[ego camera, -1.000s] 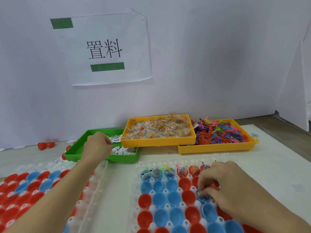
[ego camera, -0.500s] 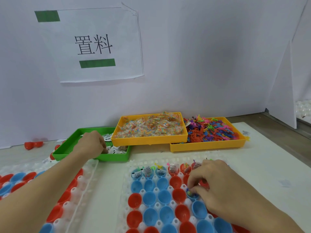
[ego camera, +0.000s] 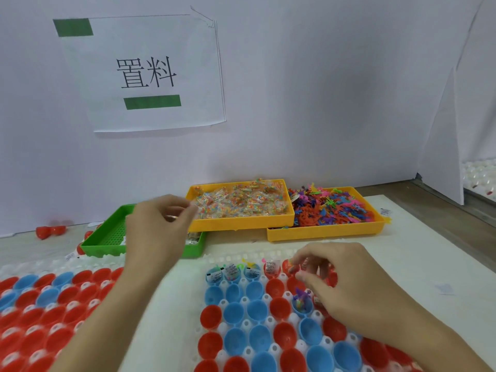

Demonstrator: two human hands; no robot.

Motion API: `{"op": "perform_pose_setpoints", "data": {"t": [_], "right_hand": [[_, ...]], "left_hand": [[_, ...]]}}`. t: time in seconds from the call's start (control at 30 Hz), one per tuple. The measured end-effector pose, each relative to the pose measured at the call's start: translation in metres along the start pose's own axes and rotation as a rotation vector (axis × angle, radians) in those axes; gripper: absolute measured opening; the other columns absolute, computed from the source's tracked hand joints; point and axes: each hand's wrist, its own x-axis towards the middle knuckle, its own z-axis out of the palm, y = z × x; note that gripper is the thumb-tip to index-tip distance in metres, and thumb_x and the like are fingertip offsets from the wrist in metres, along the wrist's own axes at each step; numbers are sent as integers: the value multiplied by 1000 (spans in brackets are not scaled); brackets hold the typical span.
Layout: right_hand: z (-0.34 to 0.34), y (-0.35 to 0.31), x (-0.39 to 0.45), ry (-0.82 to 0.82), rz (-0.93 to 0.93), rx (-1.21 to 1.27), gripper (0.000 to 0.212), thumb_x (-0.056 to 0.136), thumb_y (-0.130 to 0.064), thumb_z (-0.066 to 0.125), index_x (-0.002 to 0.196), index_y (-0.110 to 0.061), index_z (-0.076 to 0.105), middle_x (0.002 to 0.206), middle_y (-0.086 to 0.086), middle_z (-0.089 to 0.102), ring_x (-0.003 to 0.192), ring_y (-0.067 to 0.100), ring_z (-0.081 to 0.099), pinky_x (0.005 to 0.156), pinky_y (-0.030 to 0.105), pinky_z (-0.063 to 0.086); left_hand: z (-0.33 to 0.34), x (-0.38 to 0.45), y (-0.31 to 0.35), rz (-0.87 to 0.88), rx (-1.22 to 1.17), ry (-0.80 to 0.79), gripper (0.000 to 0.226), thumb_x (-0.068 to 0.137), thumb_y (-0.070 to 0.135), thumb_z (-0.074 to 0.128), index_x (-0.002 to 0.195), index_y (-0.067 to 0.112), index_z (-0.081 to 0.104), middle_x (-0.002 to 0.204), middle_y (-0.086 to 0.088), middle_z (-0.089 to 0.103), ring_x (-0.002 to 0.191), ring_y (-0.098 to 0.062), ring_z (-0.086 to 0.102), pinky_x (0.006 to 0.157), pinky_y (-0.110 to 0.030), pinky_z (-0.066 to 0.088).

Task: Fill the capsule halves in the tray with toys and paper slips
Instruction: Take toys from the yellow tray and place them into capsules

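We list first the white capsule tray [ego camera: 243,300], lying under and in front of the right hand [ego camera: 346,285]. It holds red and blue capsule halves, all mouth-up. The far row, just beyond the right hand's fingertips, holds halves already stuffed with paper slips [ego camera: 271,267] standing on end, printed in black too small for us to read. One blue half [ego camera: 302,307], just left of the right thumb, holds a small purple and green toy [ego camera: 302,294]. The remaining halves nearer us look empty.

The right hand hovers over the tray with fingers loosely curled and spread apart; we see nothing pinched in it, though it is blurred.

The left hand [ego camera: 158,224] is raised above the green tray [ego camera: 106,238], fingers curled with thumb meeting fingertips; whether it pinches a slip we cannot tell. The green tray, beneath that hand, holds a few white printed slips at its near right corner.

Right of the left hand, a yellow tray [ego camera: 241,224] holds clear packets of coloured beads. Beyond the right hand, a second yellow tray [ego camera: 324,233] holds a heap of bright plastic toys.

Left of the left forearm lies another capsule tray [ego camera: 40,307], filled with red and blue halves.

On the wall behind, a white sheet [ego camera: 145,73] reads "置料", with two green bars.
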Motion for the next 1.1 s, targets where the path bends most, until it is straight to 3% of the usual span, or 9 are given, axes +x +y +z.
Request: {"op": "perform_pose_setpoints", "data": {"t": [0.1, 0.23, 0.4, 0.5, 0.67, 0.83, 0.97, 1.1], "right_hand": [[-1, -5, 0, 47, 2, 173, 13, 86, -31, 74, 96, -40, 72, 85, -24, 69, 81, 0, 63, 67, 8, 46], [3, -9, 2, 52, 31, 384, 36, 73, -58, 65, 101, -38, 72, 91, -21, 73, 88, 0, 68, 81, 17, 55], [5, -8, 4, 165, 24, 428, 22, 76, -50, 68, 88, -31, 73, 83, -12, 74, 81, 7, 70, 74, 24, 58], [6, -7, 5, 199, 30, 394, 4, 83, -31, 76, 84, -29, 73, 78, -10, 73, 74, 8, 69, 67, 25, 58], [5, -5, 6, 228, -3, 390, 12, 88, -19, 72, 77, -24, 71, 73, -8, 71, 69, 8, 67, 63, 19, 54], [3, -2, 5, 168, 22, 440, 9, 87, -12, 74, 80, -18, 74, 74, -2, 74, 67, 9, 71, 65, 18, 56], [-6, 5, 4, 75, -2, 258, 16, 84, -9, 77, 82, -25, 76, 77, -8, 74, 71, 6, 70, 70, 21, 57], [-15, 6, 1, -50, -77, 107, 24, 83, -6, 76, 75, -28, 77, 75, -19, 72, 75, 3, 66, 66, 13, 49]], "left_hand": [[19, -42, 27, -173, -508, -290, 2, 84, 14, 73, 84, 14, 75, 73, -3, 75, 60, -10, 68, 52, -18, 50], [44, -65, 35, -294, -721, -500, 7, 87, 9, 69, 85, 10, 76, 79, -12, 75, 73, -22, 73, 62, -22, 55], [52, -66, 38, -266, -694, -566, 16, 92, 4, 64, 84, 12, 75, 82, -12, 76, 78, -23, 75, 68, -23, 59], [52, -67, 42, -245, -687, -647, 33, 94, 2, 59, 74, 20, 79, 84, -11, 77, 80, -22, 75, 69, -22, 58], [49, -68, 44, -190, -579, -670, 31, 94, -3, 53, 80, 13, 75, 79, -10, 76, 76, -22, 75, 65, -23, 59], [49, -68, 38, -91, -345, -673, 23, 88, -2, 55, 83, 11, 73, 72, -3, 76, 70, -18, 74, 66, -27, 61], [43, -61, 31, -56, -173, -675, 18, 87, 7, 62, 82, 20, 74, 74, 1, 76, 76, -22, 73, 73, -38, 59], [33, -53, 29, -66, -168, -633, 18, 91, 10, 61, 84, 20, 75, 77, 4, 76, 72, -13, 73, 65, -23, 56]]}}
